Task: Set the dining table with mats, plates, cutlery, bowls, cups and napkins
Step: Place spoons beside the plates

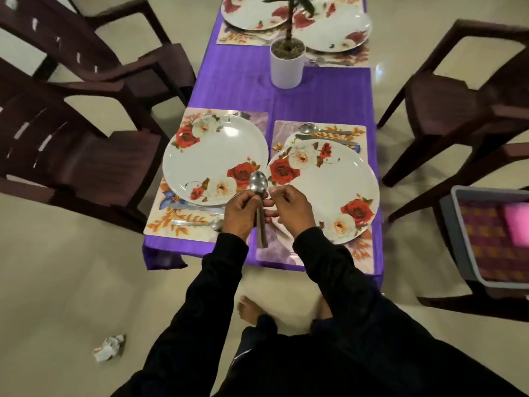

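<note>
Currently I hold both hands over the near end of the table (320,101), just above the gap between the two nearest plates. My left hand (242,214) grips a spoon (259,183) by its handle, bowl upward, with further cutlery handles (262,230) hanging below the fist (their number cannot be told). My right hand (289,207) has its fingers curled, pinching at the same bundle.

Surroundings: a white plant pot (287,65) stands mid-table on the purple cloth. Dark brown chairs flank the table, two on the left (86,156) and two on the right (463,110). A grey basket (458,239) sits on the near right chair. A crumpled wrapper (110,347) lies on the floor.

No legible writing is visible.

Count: four floral plates, each on a floral mat; the near left plate (211,159) has a knife and a spoon beside it.
</note>
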